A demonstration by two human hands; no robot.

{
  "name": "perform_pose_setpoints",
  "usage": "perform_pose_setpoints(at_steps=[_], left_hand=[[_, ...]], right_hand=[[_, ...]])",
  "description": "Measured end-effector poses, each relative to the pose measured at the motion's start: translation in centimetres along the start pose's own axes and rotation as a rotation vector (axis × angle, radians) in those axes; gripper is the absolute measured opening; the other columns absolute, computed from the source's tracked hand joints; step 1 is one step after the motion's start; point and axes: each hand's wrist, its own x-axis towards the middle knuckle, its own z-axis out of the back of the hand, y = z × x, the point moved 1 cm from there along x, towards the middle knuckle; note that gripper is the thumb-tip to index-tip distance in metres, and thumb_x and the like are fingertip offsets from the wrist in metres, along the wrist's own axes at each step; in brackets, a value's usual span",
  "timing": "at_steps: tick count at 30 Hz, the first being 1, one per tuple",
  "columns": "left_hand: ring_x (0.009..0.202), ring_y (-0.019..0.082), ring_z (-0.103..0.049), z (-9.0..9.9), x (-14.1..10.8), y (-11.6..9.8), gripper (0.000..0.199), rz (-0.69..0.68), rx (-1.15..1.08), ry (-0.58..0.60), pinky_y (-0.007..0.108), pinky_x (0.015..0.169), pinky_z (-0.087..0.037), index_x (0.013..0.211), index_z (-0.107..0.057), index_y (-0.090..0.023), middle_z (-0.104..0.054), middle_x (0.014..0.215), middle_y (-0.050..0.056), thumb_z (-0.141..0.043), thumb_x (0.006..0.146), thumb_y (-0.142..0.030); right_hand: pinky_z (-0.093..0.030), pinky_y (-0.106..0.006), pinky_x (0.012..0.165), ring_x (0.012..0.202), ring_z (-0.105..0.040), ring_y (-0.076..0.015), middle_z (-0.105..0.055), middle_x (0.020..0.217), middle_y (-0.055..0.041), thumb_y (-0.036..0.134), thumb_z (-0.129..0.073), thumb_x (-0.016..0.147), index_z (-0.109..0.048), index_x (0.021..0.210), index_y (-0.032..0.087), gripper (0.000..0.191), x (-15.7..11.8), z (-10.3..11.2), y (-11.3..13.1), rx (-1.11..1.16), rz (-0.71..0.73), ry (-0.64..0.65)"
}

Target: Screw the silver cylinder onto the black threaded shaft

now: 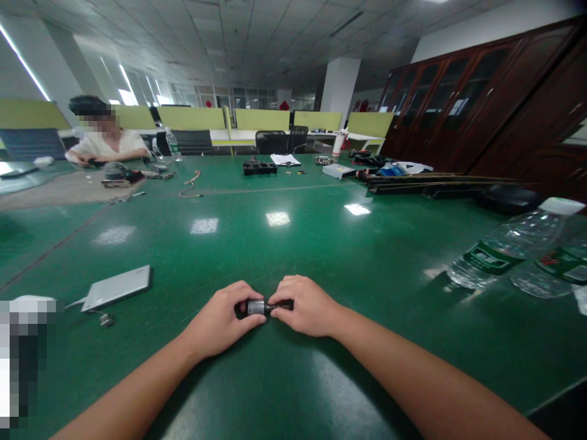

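My left hand [227,321] grips a small silver-and-black cylinder [255,307], its thumb below and fingers above and behind it. The cylinder lies sideways, low over the green table [229,250]. From the right, my right hand [305,305] pinches a thin dark shaft [285,304] that lines up with the cylinder's right end. Whether shaft and cylinder are one piece cannot be made out. The fingertips of the two hands are close together.
A silver box [117,287] with a cable lies to the left. Water bottles [493,256] stand at the right. Farther back are a black tray [260,167], papers [285,159], long dark strips [413,182] and a seated person [107,143] at the far left.
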Motion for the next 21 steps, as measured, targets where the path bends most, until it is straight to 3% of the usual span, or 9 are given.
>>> perform_pose_setpoints(at_steps=[21], left_hand=[[0.081, 0.019, -0.060, 0.00, 0.73, 0.06, 0.019, 0.005, 0.006, 0.021, 0.029, 0.074, -0.046, 0.102, -0.069, -0.021, -0.064, 0.091, 0.002, -0.069, 0.085, -0.029]], right_hand=[[-0.043, -0.030, 0.078, 0.082, -0.061, -0.0178, -0.072, 0.082, -0.0036, 0.019, -0.070, 0.078, -0.075, 0.091, 0.018, 0.013, -0.07, 1.07, -0.89, 0.009, -0.050, 0.055]])
